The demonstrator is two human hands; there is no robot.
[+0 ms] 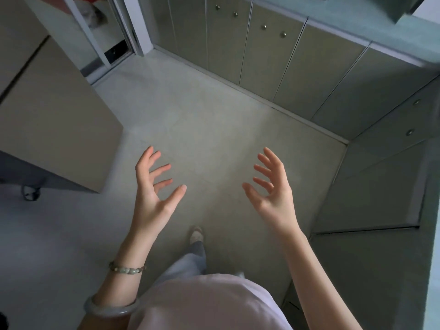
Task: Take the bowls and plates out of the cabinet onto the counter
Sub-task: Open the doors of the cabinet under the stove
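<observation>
My left hand [154, 186] and my right hand [269, 189] are raised over the floor with palms facing each other, fingers spread, nothing in either. Base cabinets [262, 55] with shut grey-green doors and small round knobs run along the far wall and turn down the right side [381, 186]. A pale counter edge [357, 27] lies above them. No bowls or plates are visible; the cabinet insides are hidden behind the doors.
A beige cabinet on castors [54, 115] stands at the left. A sliding door frame [114, 39] is at the back left. Tiled floor [214, 129] stretches between cabinets. My foot [196, 234] points forward below my hands.
</observation>
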